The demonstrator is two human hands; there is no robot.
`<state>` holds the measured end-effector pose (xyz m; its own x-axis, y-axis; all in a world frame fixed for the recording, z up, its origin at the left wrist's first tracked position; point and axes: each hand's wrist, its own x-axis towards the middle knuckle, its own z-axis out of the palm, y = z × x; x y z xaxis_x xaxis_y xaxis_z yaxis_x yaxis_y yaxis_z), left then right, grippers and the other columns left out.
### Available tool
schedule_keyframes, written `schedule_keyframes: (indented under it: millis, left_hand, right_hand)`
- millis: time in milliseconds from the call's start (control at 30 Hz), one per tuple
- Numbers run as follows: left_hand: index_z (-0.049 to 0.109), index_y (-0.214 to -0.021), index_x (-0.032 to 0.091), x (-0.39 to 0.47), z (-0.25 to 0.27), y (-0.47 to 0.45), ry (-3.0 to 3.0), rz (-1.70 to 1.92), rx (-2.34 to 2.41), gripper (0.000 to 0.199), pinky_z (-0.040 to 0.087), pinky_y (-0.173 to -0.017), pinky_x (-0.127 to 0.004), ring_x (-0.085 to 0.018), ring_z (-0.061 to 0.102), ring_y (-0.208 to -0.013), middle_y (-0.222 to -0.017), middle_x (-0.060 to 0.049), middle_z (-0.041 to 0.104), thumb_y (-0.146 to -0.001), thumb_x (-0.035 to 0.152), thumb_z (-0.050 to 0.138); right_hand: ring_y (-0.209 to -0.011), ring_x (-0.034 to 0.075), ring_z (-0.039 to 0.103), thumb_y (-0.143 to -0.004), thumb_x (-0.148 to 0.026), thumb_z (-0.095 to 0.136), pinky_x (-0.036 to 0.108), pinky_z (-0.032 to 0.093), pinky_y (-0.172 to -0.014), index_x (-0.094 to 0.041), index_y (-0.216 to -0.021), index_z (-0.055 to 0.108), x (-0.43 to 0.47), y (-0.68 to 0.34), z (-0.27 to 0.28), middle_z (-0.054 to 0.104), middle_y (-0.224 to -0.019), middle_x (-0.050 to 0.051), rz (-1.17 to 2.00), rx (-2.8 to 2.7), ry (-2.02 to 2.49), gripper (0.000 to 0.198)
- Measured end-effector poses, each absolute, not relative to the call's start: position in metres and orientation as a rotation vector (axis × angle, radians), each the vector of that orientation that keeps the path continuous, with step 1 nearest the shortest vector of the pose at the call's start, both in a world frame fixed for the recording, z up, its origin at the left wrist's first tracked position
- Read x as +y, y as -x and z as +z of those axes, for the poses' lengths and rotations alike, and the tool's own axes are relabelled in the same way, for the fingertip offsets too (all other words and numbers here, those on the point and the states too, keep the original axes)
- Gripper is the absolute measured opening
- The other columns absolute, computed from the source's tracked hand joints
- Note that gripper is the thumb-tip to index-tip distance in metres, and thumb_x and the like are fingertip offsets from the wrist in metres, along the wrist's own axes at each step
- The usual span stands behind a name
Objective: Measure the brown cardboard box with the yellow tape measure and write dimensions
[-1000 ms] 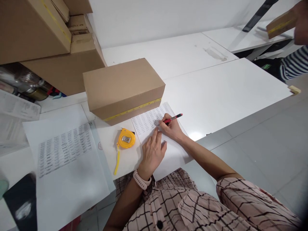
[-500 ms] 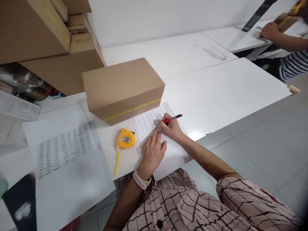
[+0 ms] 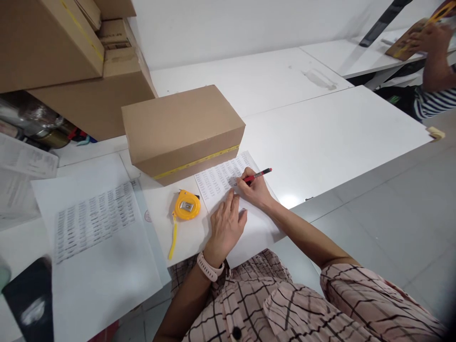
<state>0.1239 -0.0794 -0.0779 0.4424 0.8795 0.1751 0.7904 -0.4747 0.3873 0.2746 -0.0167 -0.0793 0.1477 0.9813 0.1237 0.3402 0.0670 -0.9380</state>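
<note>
My right hand (image 3: 255,190) is closed around a red and black pen (image 3: 258,175), its tip on a sheet of paper (image 3: 245,232) with rows of small writing. My left hand (image 3: 227,223) lies flat on the same sheet, fingers stretched out, a light wristband below it. Just left of that hand, a yellow tape measure (image 3: 187,205) rests on the table with its tape end hanging toward me. Behind the paper sits a closed cardboard box (image 3: 185,128) with a yellow measuring strip along its lower front side.
Printed sheets (image 3: 103,266) lie at the left beside a dark flat object (image 3: 30,299). Large cardboard boxes (image 3: 46,47) are stacked at the back left. At the far right, a co-worker's hand (image 3: 432,40) is by a small brown box (image 3: 406,42). The white table's edge (image 3: 366,175) runs along the right.
My right hand and the pen have shifted very slightly to the right along the paper. My left hand stays in place. The co-worker's arm has moved up and right.
</note>
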Motion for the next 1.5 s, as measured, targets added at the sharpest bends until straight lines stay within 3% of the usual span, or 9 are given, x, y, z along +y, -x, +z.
schedule_keyframes:
  millis: [200, 333, 567, 633, 800, 1033, 1267, 1400, 1500]
  left_hand:
    - [0.055, -0.138, 0.014, -0.08, -0.081, -0.123, -2.44, 0.589, 1.434, 0.043, 0.055, -0.098, -0.045, -0.032, 0.067, -0.118, -0.152, -0.018, 0.053, -0.099, 0.033, 0.054]
    - [0.057, -0.135, 0.013, -0.08, -0.082, -0.123, -2.441, 0.649, 1.416, 0.04, 0.056, -0.097, -0.045, -0.032, 0.067, -0.118, -0.151, -0.017, 0.055, -0.099, 0.031, 0.056]
    - [0.066, -0.115, 0.018, -0.08, -0.074, -0.106, -2.41, 1.202, 1.382, 0.021, 0.053, -0.095, -0.038, -0.024, 0.07, -0.104, -0.111, -0.011, 0.076, -0.097, 0.016, 0.055]
    - [0.068, -0.112, 0.018, -0.079, -0.069, -0.092, -2.383, 1.321, 1.594, 0.019, 0.048, -0.101, -0.045, -0.029, 0.065, -0.111, -0.115, -0.014, 0.073, -0.094, 0.018, 0.059]
    - [0.056, -0.136, 0.013, -0.062, -0.064, -0.057, -2.207, 0.951, 2.013, 0.052, 0.038, -0.108, -0.061, -0.043, 0.048, -0.133, -0.148, -0.024, 0.051, -0.09, 0.034, 0.066]
    - [0.055, -0.135, 0.02, -0.07, -0.048, -0.054, -1.937, 0.833, 1.779, 0.056, 0.046, -0.105, -0.052, -0.035, 0.06, -0.12, -0.13, -0.016, 0.064, -0.083, 0.032, 0.07]
    - [0.047, -0.137, 0.027, -0.125, -0.01, -0.075, -1.734, 0.549, 0.942, 0.065, 0.055, -0.086, -0.037, -0.024, 0.067, -0.101, -0.124, -0.008, 0.066, -0.078, 0.031, 0.076]
    - [0.043, -0.139, 0.027, -0.136, -0.012, -0.072, -1.733, 0.514, 1.034, 0.072, 0.054, -0.075, -0.036, -0.021, 0.064, -0.082, -0.105, -0.006, 0.066, -0.075, 0.028, 0.077]
    - [0.041, -0.139, 0.029, -0.142, -0.012, -0.067, -1.717, 0.515, 1.027, 0.073, 0.053, -0.076, -0.035, -0.021, 0.064, -0.087, -0.115, -0.007, 0.064, -0.075, 0.025, 0.076]
  right_hand:
    - [-0.058, 0.011, 0.036, -0.088, -0.032, 0.058, 0.027, 0.032, -0.056, -0.023, -0.07, 0.043, -0.018, -0.277, -0.077, 0.039, -0.061, -0.005, 0.739, -1.329, 1.455, 0.026]
    - [-0.075, 0.016, 0.054, -0.097, -0.032, 0.053, 0.031, 0.045, -0.069, -0.023, -0.095, 0.059, -0.032, -0.298, -0.074, 0.059, -0.086, 0.003, 0.517, -1.552, 1.449, 0.011]
    - [-0.101, 0.028, 0.056, -0.095, -0.007, 0.039, 0.044, 0.051, -0.084, -0.024, -0.129, 0.061, -0.068, -0.332, -0.088, 0.063, -0.117, 0.014, 0.116, -2.118, 1.501, 0.044]
    - [-0.104, 0.028, 0.057, -0.094, -0.003, 0.034, 0.044, 0.052, -0.085, -0.024, -0.134, 0.058, -0.072, -0.332, -0.093, 0.065, -0.12, 0.013, 0.108, -2.075, 1.464, 0.051]
    - [-0.1, 0.026, 0.059, -0.095, -0.004, 0.034, 0.043, 0.053, -0.084, -0.023, -0.135, 0.055, -0.072, -0.332, -0.1, 0.069, -0.115, 0.011, 0.116, -1.927, 1.415, 0.049]
    - [-0.096, 0.026, 0.063, -0.1, -0.018, 0.04, 0.042, 0.054, -0.081, -0.022, -0.116, 0.066, -0.077, -0.328, -0.089, 0.071, -0.107, 0.012, 0.109, -1.766, 1.359, 0.03]
    - [-0.095, 0.02, 0.067, -0.104, -0.044, 0.046, 0.034, 0.053, -0.08, -0.024, -0.115, 0.068, -0.124, -0.287, -0.032, 0.072, -0.104, 0.006, 1.092, -1.717, 1.128, 0.032]
    - [-0.074, 0.015, 0.058, -0.101, -0.051, 0.05, 0.029, 0.045, -0.068, -0.019, -0.115, 0.067, -0.137, -0.28, -0.032, 0.065, -0.084, 0.002, 1.25, -1.67, 1.145, 0.038]
    - [-0.067, 0.012, 0.049, -0.099, -0.053, 0.053, 0.027, 0.039, -0.062, -0.019, -0.122, 0.064, -0.142, -0.278, -0.04, 0.057, -0.075, -0.002, 1.334, -1.646, 1.118, 0.042]
